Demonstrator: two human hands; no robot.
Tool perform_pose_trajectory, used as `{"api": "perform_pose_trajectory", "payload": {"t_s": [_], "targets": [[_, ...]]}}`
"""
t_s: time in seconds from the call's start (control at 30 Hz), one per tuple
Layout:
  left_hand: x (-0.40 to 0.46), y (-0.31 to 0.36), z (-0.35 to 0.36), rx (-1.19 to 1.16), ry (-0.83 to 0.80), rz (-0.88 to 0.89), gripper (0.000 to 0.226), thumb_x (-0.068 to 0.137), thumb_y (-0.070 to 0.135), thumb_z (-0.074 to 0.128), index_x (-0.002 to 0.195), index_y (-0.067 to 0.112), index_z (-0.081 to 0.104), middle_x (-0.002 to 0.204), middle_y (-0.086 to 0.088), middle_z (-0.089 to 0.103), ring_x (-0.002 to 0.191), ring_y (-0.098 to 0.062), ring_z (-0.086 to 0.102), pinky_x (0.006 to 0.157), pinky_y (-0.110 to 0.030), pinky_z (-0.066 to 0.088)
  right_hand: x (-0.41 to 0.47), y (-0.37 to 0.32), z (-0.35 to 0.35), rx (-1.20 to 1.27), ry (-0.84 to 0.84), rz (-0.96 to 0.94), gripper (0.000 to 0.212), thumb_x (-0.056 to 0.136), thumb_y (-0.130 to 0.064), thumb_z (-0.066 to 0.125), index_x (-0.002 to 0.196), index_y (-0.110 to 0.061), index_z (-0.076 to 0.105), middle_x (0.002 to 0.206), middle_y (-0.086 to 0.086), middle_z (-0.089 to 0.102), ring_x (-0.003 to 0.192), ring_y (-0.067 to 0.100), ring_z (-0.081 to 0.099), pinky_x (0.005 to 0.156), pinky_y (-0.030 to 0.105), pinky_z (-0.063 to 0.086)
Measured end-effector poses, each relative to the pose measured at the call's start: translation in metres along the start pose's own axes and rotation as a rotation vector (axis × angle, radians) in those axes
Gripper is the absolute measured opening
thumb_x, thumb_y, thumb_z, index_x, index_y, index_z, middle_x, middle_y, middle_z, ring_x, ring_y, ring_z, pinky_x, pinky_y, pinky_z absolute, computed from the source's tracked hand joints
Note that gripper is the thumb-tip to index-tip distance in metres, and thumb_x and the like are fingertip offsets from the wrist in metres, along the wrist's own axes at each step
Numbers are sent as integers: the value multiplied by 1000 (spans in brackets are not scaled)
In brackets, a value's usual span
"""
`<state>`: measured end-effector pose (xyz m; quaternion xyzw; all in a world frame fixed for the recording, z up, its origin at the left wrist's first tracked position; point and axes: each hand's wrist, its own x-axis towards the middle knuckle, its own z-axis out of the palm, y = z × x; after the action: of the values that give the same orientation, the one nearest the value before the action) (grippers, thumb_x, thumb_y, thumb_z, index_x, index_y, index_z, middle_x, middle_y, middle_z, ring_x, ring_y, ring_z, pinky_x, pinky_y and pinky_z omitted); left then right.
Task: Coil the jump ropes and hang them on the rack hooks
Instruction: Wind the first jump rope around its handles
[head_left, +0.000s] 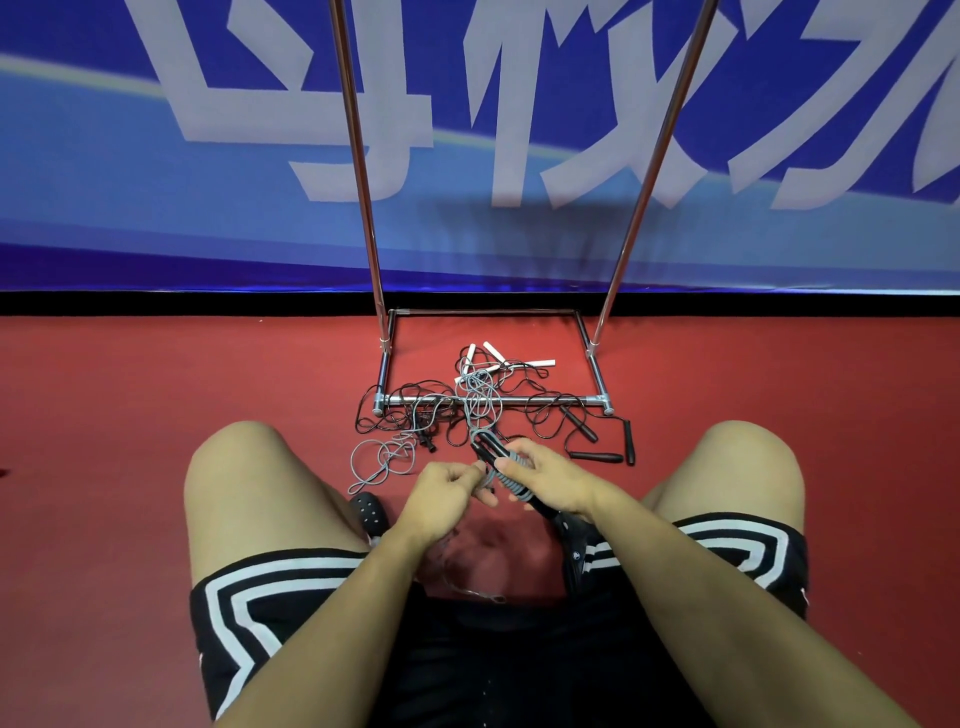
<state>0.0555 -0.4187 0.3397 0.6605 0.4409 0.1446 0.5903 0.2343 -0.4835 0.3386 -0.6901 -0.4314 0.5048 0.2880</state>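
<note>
I squat in front of a chrome rack (493, 400) on the red floor. My right hand (550, 480) grips a pair of black jump rope handles (491, 451) with grey cord wound round them. My left hand (449, 491) pinches the grey cord (488, 480) right beside the wound part. More of this grey cord (382, 460) lies in loose loops on the floor to the left. A tangle of black jump ropes (415, 408) and a rope with white handles (493, 356) lies across the rack's base. The rack's hooks are out of view.
Black handles (597, 457) lie on the floor right of my hands. The rack's two upright poles (363, 171) rise towards a blue banner wall (208, 234). A black shoe (369, 512) shows by my left knee. Red floor stretches on both sides.
</note>
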Motion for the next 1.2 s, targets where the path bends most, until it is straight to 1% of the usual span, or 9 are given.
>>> {"api": "perform_pose_trajectory", "payload": {"t_s": [0.17,0.3,0.37,0.6,0.73,0.8,0.97,1.1,1.2], "targets": [[-7,7,1,-53,-12,-26,59,108,41,44,70,6,72,76,-7,78,47,-10,46,57,-20,42,0,-2,2,-157,-71,13,36,108,-53,32,128,-33,54,120,-4,65,86,12,69,82,33,53],[-6,7,-1,-121,-5,-63,66,107,49,41,86,-1,78,74,-6,78,49,-9,49,55,-17,42,-2,-6,3,-89,-83,-23,39,112,-33,34,147,-27,51,143,-9,55,131,9,51,113,27,34],[-5,5,0,-132,-12,-78,63,104,54,45,92,2,79,80,-7,79,53,-12,51,58,-18,43,-1,-4,4,-143,-81,-53,42,111,-33,42,151,-22,48,150,-5,52,139,10,45,118,30,31],[-1,0,-1,-112,-16,-32,41,101,38,61,69,16,77,64,1,74,46,-3,50,57,-18,41,-1,4,-1,-109,-11,-105,36,92,-37,75,127,-29,67,124,-10,68,118,7,62,113,37,45],[-3,1,0,-171,-82,20,40,101,28,62,63,19,71,59,-3,67,50,-3,55,57,-14,42,-6,4,-13,-106,-34,-68,69,65,-67,82,127,-43,62,131,-8,62,122,6,57,114,36,43],[-4,2,0,-215,-133,53,32,101,24,61,73,15,73,63,-8,67,54,-7,59,59,-15,44,-11,1,-16,-92,-103,-52,76,73,-63,81,140,-37,57,137,-10,60,128,8,57,115,37,42],[-6,3,0,-216,-168,65,33,102,32,59,84,9,75,68,-15,70,56,-11,63,61,-19,49,-21,-5,-10,209,-313,67,43,99,-31,68,137,-17,58,126,17,70,111,34,71,94,51,58],[0,0,4,-200,-100,-8,51,101,45,57,97,-4,71,76,-8,75,64,-21,73,60,-22,53,-19,-9,-6,171,-218,14,35,99,-30,68,126,-8,62,115,19,74,102,34,75,90,53,60],[2,-3,3,-131,0,-56,66,96,62,53,87,-1,69,75,-14,75,60,-28,71,53,-25,48,-18,-11,-6,126,-154,-21,32,98,-27,69,120,-4,64,114,15,75,95,30,77,81,45,63]]}}
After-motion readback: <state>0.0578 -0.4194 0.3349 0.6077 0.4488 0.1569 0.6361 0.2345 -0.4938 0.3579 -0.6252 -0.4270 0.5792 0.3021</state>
